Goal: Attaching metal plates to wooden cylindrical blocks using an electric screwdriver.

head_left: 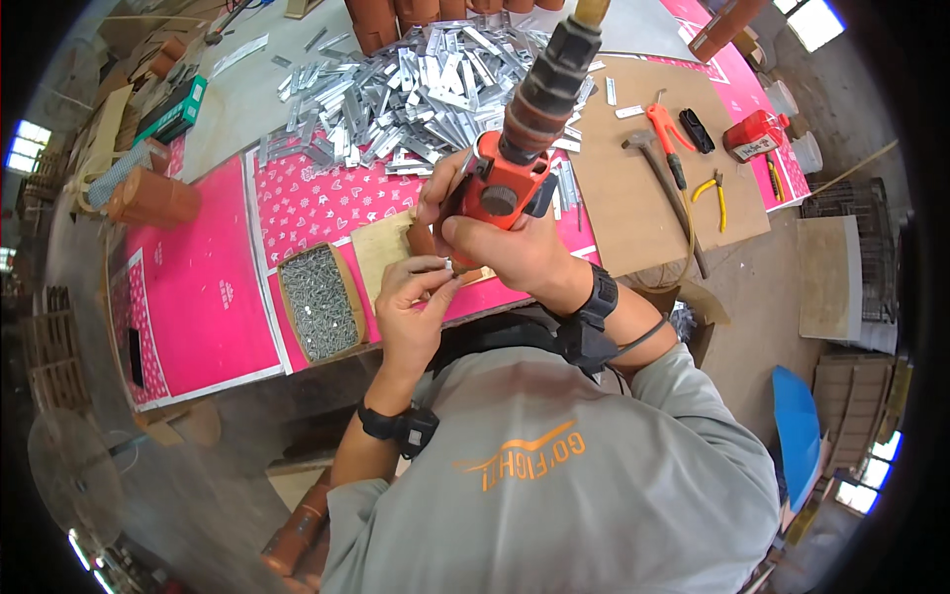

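My right hand (500, 243) is wrapped around a red power driver (505, 193), held upright over the table's near edge, with a dark hose fitting (544, 94) rising from its top. Close beside it, my left hand (411, 302) pinches a small silvery piece, too small to name, between thumb and fingers. A brown, curved workpiece (421, 241) shows partly under the hands; the driver and fingers hide the rest. It lies by a pale wooden board (374, 259). Left of my left hand stands an open cardboard box (354, 297) full of small silvery screws (319, 302).
Beyond my hands lies a heap of metal strips (426, 89). On brown cardboard (618, 208) at right are a hammer (663, 178), a red air gun (668, 134), yellow pliers (711, 198) and a red bottle (754, 136). Brown cylinders (158, 198) and a green box (173, 111) sit left.
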`<state>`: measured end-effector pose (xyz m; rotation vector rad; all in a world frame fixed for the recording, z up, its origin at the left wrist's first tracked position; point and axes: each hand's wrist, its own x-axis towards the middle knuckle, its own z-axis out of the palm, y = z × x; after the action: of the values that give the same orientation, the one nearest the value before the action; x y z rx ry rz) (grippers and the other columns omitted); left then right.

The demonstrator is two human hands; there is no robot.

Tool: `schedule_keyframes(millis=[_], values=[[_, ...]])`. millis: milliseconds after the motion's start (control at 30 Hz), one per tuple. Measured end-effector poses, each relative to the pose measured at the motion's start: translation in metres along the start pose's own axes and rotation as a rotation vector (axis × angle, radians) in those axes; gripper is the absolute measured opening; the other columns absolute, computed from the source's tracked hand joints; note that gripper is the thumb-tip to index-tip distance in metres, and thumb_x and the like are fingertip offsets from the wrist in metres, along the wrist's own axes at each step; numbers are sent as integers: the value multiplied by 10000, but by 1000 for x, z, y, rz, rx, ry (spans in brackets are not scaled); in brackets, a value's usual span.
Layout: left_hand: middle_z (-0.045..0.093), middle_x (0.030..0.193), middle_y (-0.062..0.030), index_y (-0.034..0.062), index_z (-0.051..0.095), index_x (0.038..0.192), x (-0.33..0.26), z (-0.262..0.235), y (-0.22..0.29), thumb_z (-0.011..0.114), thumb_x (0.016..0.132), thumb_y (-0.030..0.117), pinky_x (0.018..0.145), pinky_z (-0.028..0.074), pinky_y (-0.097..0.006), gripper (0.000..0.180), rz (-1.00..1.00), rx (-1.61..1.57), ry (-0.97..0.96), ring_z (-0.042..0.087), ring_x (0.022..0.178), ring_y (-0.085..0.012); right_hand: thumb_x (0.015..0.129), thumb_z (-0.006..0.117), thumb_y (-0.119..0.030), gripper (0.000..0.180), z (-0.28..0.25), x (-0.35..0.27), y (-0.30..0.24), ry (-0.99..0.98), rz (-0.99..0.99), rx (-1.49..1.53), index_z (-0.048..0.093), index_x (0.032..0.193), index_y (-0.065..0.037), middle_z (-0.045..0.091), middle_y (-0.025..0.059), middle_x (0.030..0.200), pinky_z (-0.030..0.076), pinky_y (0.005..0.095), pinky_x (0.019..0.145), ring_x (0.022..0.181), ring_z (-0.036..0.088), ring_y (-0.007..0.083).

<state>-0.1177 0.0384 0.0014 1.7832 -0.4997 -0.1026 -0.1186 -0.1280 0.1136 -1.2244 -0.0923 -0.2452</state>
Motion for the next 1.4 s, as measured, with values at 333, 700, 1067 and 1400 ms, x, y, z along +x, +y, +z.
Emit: schedule_keyframes(millis=[333,700,1067,1400], values=[[556,1347,-140,61,764,859,20,11,-20,821,731,87,1066,376,-426,142,72,233,47,428,1294,-333,744,633,6,225,-13,10,35,1,-84,-133,627,969,-3,674,56,891,535,292,764,837,649,120],[437,1370,-166,9,424,1379,18,9,-21,869,697,106,1059,398,-445,820,117,89,-101,435,1317,-344,762,555,88,193,-18,10,50,-105,-154,-169,550,936,6,623,95,899,544,330,760,824,652,178],[367,1499,-218,12,307,1489,15,7,-32,920,625,212,1125,342,-498,1078,158,299,-94,361,1385,-398,726,660,-31,178,-14,7,61,-46,-123,-249,616,898,-14,662,27,790,514,286,665,693,604,106],[642,1054,-150,36,685,1112,7,-87,-23,749,803,113,926,448,-448,325,-4,791,269,572,1037,-355,750,615,26,254,-20,16,37,-54,-83,-216,611,1003,0,669,60,897,531,302,765,833,637,126]])
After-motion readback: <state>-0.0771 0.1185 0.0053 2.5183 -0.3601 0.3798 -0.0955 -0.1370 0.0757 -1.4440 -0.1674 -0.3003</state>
